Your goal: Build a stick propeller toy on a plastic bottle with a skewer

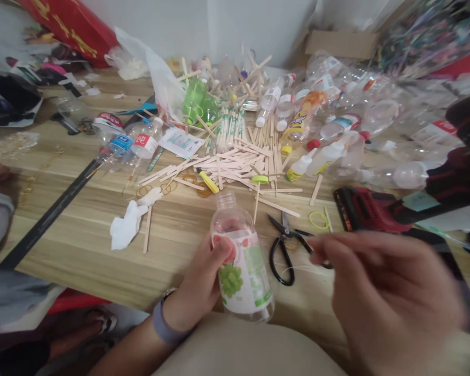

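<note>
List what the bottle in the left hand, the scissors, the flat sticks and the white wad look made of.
Bottle: likely clear, glossy plastic; its neck and shoulder are see-through.
Scissors: grey metal blades, probably steel; smooth black handles, perhaps plastic-coated.
Sticks: apparently bare wood, pale and matte.
Wad: probably tissue, matte with soft creases, though thin cloth is possible.

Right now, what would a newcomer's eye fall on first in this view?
Probably the clear bottle with green fruit on its label, held in the left hand at the lower middle. Beyond it, a jumble of wooden sticks spreads across the table. To the bottle's right, black-handled scissors lie near the blurred right hand.
</note>
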`<state>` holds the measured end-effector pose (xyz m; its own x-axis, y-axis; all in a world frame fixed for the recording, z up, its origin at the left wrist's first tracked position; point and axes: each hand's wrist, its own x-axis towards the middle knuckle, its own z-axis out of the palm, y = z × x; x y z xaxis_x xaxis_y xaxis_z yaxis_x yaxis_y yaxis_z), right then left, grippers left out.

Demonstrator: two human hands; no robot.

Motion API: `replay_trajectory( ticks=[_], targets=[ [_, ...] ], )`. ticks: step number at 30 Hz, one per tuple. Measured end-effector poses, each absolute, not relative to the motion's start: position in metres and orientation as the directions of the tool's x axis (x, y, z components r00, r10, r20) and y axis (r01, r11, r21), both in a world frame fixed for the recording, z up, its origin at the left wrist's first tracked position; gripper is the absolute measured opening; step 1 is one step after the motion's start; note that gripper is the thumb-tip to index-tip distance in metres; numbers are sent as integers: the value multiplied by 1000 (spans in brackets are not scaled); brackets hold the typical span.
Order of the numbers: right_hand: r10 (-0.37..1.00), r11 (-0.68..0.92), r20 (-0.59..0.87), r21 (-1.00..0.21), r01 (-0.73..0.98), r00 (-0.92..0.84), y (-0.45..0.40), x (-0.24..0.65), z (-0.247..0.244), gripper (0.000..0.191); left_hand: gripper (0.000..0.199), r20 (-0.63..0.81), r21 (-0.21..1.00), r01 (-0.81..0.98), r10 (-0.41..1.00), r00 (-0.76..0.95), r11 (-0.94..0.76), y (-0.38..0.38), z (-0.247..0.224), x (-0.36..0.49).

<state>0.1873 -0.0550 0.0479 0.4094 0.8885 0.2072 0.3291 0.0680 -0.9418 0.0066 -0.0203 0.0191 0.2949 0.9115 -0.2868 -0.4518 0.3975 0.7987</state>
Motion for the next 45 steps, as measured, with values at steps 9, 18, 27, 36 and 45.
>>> replay_trajectory(
  ticks=[9,18,27,36,45],
  targets=[
    [971,-74,-87,-995,-65,225,-26,154,9,23,75,-237,644,-540,812,533,542,-20,16,8],
    [918,-395,-392,-891,-222,-56,-13,175,23,38,81,-218,574,-555,766,604,602,-18,-3,1],
    [914,-406,-366,-841,-358,-176,-10,162,25,38,76,-179,502,-613,767,616,610,-19,0,3],
    [964,-76,-43,-990,118,262,0,188,6,40,55,-94,875,-453,978,187,170,4,23,-17],
    [967,-108,-71,-984,143,243,1,190,-6,42,71,245,960,128,969,36,-248,63,3,-6]
  ],
)
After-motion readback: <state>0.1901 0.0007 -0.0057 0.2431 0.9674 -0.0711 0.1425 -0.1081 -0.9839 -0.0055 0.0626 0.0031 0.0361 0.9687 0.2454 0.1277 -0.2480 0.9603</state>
